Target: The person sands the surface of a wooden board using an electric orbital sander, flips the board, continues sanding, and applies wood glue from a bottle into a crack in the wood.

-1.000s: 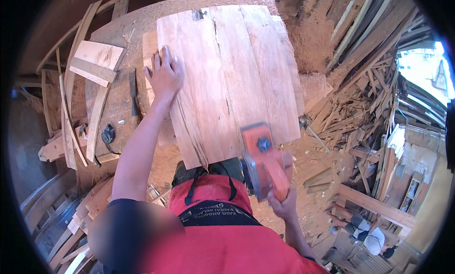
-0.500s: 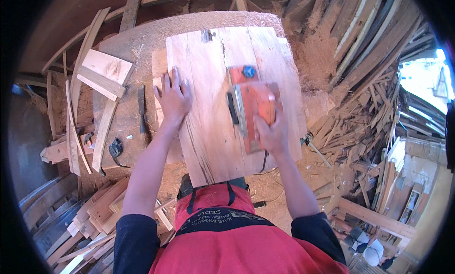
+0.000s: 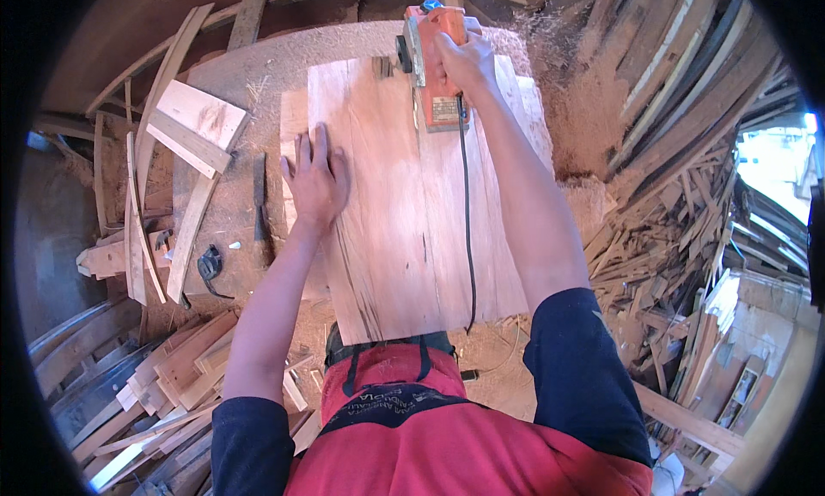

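A wide wooden panel [image 3: 387,213] of joined boards lies in front of me on the dusty workbench [image 3: 223,109]. My right hand [image 3: 468,60] is closed around the handle of an orange electric planer [image 3: 436,75] with a blue knob. The planer is at the panel's far edge, its front reaching past it, and its black cord [image 3: 468,230] trails back over the panel toward me. My left hand [image 3: 318,178] lies flat with fingers spread on the panel's left edge, holding nothing. Under that edge another light board [image 3: 294,109] sticks out.
On the bench's left are a chisel-like dark tool [image 3: 260,195], a black tape measure [image 3: 209,262] and some wood offcuts [image 3: 202,116]. Curved timber [image 3: 687,75] leans at the right above a heap of scraps [image 3: 653,238]. More planks [image 3: 172,376] are piled at lower left.
The planer has moved away from me, from the panel's middle to its far edge, with my right arm stretching forward. My left hand stays on the panel's left edge.
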### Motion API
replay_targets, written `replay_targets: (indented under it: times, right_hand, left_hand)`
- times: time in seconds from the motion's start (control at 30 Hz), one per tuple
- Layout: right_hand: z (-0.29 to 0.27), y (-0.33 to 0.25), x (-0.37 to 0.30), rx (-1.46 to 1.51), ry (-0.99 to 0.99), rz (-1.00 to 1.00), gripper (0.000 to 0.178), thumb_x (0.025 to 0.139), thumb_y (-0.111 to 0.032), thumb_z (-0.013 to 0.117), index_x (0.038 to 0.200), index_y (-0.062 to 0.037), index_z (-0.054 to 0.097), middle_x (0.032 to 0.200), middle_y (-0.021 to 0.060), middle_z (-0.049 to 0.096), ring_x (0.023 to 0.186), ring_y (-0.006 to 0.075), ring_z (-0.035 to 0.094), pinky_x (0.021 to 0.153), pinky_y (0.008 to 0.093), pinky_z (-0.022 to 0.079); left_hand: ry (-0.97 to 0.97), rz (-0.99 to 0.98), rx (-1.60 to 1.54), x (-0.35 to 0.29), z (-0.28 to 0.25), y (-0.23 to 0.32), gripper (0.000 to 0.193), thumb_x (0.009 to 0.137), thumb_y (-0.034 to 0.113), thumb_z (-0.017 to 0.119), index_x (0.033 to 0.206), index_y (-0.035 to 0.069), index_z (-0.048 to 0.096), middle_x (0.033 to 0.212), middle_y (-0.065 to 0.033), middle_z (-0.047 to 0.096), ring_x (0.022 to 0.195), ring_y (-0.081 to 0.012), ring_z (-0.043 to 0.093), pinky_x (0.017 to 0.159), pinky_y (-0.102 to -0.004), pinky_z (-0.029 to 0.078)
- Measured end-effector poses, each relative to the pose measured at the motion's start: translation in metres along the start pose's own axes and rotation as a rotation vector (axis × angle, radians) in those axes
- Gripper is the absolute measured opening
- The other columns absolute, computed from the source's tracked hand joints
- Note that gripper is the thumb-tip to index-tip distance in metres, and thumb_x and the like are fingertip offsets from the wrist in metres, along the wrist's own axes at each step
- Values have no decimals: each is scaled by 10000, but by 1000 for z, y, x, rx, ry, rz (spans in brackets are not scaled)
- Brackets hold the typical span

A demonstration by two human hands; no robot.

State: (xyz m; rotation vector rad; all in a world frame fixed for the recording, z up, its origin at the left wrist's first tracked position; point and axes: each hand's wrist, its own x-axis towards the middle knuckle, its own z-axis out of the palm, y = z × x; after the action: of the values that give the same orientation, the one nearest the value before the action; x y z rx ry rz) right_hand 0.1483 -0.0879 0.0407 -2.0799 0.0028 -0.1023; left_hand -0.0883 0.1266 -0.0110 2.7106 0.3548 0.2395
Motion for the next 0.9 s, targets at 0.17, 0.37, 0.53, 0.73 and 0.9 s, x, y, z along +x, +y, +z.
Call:
replay_targets:
  times: [0.17,0.37,0.53,0.73,0.9]
  right_hand:
    - [-52,0,-170,41,-126,-179,367,936,-254,693,1212,-32,597,727,43,655,516,126,608,456,308,487]
    - [-202,-1,-507,71,-205,314,164,878,-115,704,945,26,653,662,12,621,574,78,596,517,282,485]
    - [-216,-27,-558,94,-204,566,262,828,-146,738,1012,27,667,787,66,693,745,138,659,683,340,539]
    - [-169,-36,-453,170,-175,440,248,848,-136,705,1031,25,658,814,89,690,750,140,647,683,330,530]
    - [-122,-25,-348,222,-152,314,223,857,-160,678,986,22,672,772,83,679,715,133,642,654,327,528]
  left_hand:
    - [-30,-84,33,-1,6,-26,642,1033,405,400,1593,98,336,1594,-268,365,1528,-372,281,1222,-629,95]
    - [-13,-56,25,-1,7,-11,643,1035,393,395,1604,108,310,1604,-260,348,1538,-358,259,1227,-618,64]
    - [-39,-40,33,2,9,-19,648,1038,394,389,1609,102,295,1608,-266,329,1532,-363,269,1227,-619,58]
    - [-18,-39,39,2,11,-19,652,1037,396,397,1602,84,307,1593,-285,344,1521,-388,281,1221,-631,57]
    - [-1,-19,34,2,11,-17,644,1032,385,415,1579,53,347,1564,-296,389,1511,-400,301,1210,-651,74]
